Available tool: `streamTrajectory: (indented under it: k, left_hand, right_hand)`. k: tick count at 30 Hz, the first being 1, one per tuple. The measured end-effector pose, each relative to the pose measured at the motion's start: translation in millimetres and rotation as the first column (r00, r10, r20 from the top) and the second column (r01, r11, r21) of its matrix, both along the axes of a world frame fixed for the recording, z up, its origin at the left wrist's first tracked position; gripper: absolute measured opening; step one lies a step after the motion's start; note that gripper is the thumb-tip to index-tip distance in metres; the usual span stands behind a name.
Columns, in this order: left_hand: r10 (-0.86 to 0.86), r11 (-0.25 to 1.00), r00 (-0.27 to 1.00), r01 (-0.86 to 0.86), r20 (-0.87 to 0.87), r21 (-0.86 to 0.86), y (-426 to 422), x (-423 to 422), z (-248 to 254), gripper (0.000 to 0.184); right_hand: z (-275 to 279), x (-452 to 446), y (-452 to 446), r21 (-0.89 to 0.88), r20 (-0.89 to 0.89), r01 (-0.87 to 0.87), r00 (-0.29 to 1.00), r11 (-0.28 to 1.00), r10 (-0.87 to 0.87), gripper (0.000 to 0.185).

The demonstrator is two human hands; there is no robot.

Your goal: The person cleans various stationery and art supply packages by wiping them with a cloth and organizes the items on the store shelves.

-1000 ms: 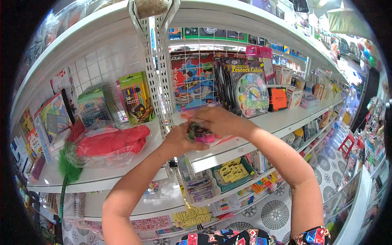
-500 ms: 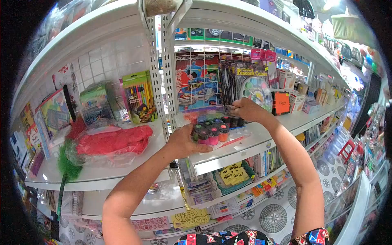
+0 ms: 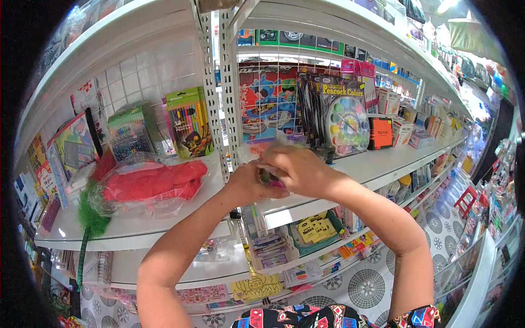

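Note:
My left hand [image 3: 253, 184] is wrapped round the left side of a pack of small paint pots [image 3: 268, 178] at the shelf's front edge. Only bits of green and pink show between my hands. My right hand [image 3: 298, 168] bends over the top of the pots, its fingers closed at the clear plastic wrapping [image 3: 282, 139], which sticks up crumpled behind it. The fingertips of the right hand are partly hidden. Just behind stand a red cartoon pack [image 3: 268, 101] and a Peacock Colors paint palette [image 3: 348, 126].
A red bundle in clear plastic [image 3: 156, 183] and a green bristly brush [image 3: 91, 210] lie on the left shelf, near coloured pencils [image 3: 187, 123]. A perforated metal upright [image 3: 225, 87] divides the shelves. Below is a basket with yellow note pads [image 3: 316, 228]. An orange-black box [image 3: 380, 133] stands right.
My right hand has moved left and down, from the far right end of the pack to over the pots, now covering most of them. My left hand stays at the pack's left side.

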State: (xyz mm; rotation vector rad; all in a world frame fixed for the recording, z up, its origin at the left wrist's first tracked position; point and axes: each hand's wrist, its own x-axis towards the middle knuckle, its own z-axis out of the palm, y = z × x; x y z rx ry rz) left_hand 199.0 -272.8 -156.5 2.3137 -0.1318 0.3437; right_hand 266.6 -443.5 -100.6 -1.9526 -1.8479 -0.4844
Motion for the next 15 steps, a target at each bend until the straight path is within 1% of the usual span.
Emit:
streamTrajectory:
  k: [2, 3, 6, 7, 8, 9, 10, 11, 12, 14, 15]
  left_hand:
    - [0.058, 0.998, 0.998, -0.057, -0.004, 0.037, -3.1, -4.7, 5.8, 0.095]
    - [0.084, 0.995, 0.996, -0.084, -0.005, 0.057, -6.0, -7.7, 9.8, 0.097]
    - [0.051, 0.997, 0.997, -0.054, -0.057, -0.052, -13.6, -14.1, 20.7, 0.07]
    - [0.025, 0.993, 0.999, -0.029, -0.031, -0.112, -14.1, -12.8, 20.4, 0.069]
    - [0.0, 0.985, 1.0, -0.001, -0.005, -0.17, -13.8, -11.2, 19.5, 0.068]
    - [-0.024, 0.973, 0.999, 0.028, 0.023, -0.227, -13.5, -9.1, 18.3, 0.066]
    - [-0.024, 0.967, 0.997, 0.041, 0.067, -0.251, -11.2, -4.0, 13.1, 0.068]
    - [-0.022, 0.96, 0.993, 0.052, 0.112, -0.274, -7.8, 2.3, 6.4, 0.07]
    - [-0.017, 0.953, 0.987, 0.064, 0.157, -0.296, -4.8, 6.8, 1.7, 0.072]
    - [-0.014, 0.963, 0.991, 0.048, 0.132, -0.264, -12.1, -0.8, 11.6, 0.07]
    - [-0.01, 0.968, 0.993, 0.04, 0.119, -0.25, -15.0, -4.0, 14.4, 0.069]
  right_hand:
    - [-3.7, -10.0, -22.7, 0.068, 0.023, -0.061, 0.998, 0.996, 0.06, 0.012]
    - [-3.9, -13.4, -36.7, 0.05, 0.013, -0.096, 0.995, 0.994, 0.096, 0.015]
    - [-0.5, 0.2, -77.4, 0.062, -0.166, -0.225, 0.958, 0.972, 0.232, 0.029]
    - [5.2, 2.6, -95.4, 0.06, -0.364, -0.136, 0.92, 0.989, 0.148, 0.034]
    - [9.3, 2.4, -108.5, 0.042, -0.547, -0.048, 0.835, 0.998, 0.063, 0.039]
    - [7.0, 0.0, -113.5, 0.244, -0.666, 0.006, 0.728, 0.97, 0.163, 0.037]
    - [3.0, -3.6, -118.2, 0.425, -0.74, 0.091, 0.608, 0.9, 0.288, 0.034]
    - [-1.2, -6.8, -121.7, 0.574, -0.763, 0.201, 0.484, 0.794, 0.429, 0.032]
    - [-7.8, -7.8, -122.6, 0.614, -0.746, 0.269, 0.505, 0.743, 0.434, 0.03]
    - [-30.3, -0.2, -117.7, 0.678, -0.715, 0.392, 0.547, 0.622, 0.435, 0.028]
    - [-50.6, 19.0, -121.4, 0.578, -0.598, 0.517, 0.795, 0.632, -0.103, 0.027]
